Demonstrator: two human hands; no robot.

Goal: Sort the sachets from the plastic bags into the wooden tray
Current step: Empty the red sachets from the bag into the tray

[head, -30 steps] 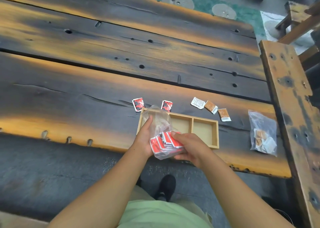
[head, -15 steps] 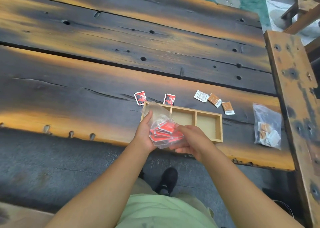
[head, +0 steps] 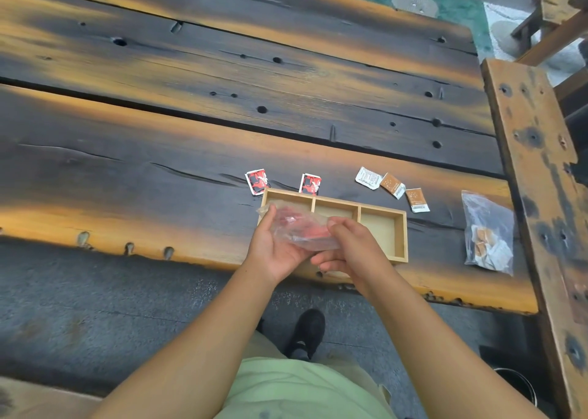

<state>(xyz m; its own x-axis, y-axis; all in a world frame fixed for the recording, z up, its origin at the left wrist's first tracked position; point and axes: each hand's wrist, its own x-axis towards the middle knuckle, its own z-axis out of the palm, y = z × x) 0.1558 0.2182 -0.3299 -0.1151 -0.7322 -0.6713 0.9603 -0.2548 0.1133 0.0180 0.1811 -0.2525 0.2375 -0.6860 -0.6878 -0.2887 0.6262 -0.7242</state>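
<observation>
Tipped flatter than a second ago, the plastic bag (head: 296, 232) hangs over the left compartment of the wooden tray (head: 401, 237), with the left hand (head: 275, 248) gripping it from beneath and the right hand (head: 353, 250) pinching its end. Its red sachets (head: 313, 233) blur, perhaps bunched; opening the mouth low should prevent scatter.

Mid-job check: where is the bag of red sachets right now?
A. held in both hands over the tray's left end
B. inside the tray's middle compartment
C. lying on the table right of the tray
A: the left hand and right hand both grip the plastic bag of red sachets over the left end of the wooden tray.
</observation>
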